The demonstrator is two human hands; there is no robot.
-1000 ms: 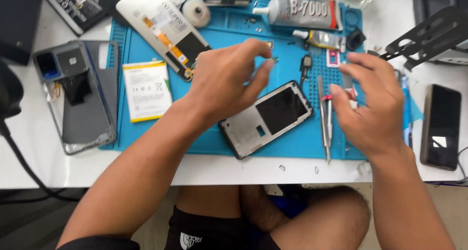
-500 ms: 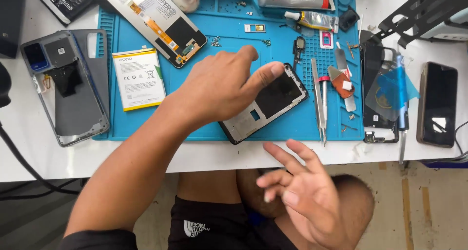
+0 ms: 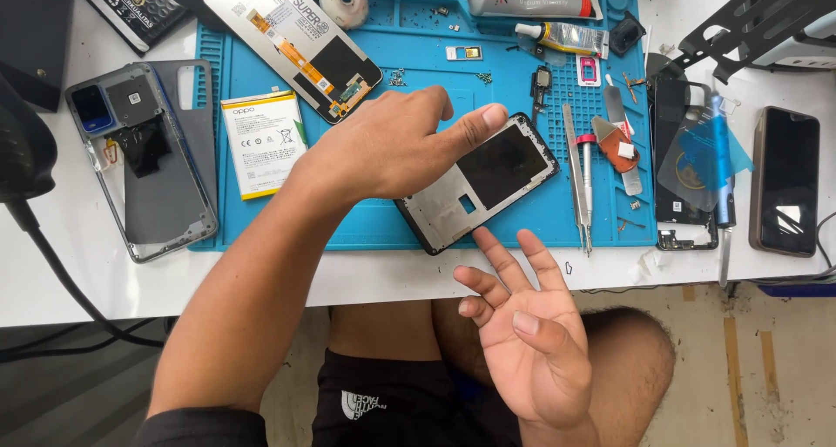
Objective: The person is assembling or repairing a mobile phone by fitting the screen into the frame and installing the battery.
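So the white bench (image 3: 104, 281) has a big blue repair mat (image 3: 418, 46) on it, and the person's mid phone teardown. Left hand (image 3: 392, 142) is curled loosely over the far-left end of the bare phone frame (image 3: 483, 181) lying near the mat's near edge, thumb pressed on its rim, pinning it rather than lifting it. Right hand (image 3: 527, 342) is off the bench, near side, palm up, fingers spread, holding nothing. Looks like the frame is being steadied between steps; next move probably needs that free hand to grab a tool, like the tweezers (image 3: 573, 172) just right of the frame. Battery (image 3: 261, 142) sits left of it. Compared to half a second ago, the right hand has turned palm-up a bit; the left hasn't budged.
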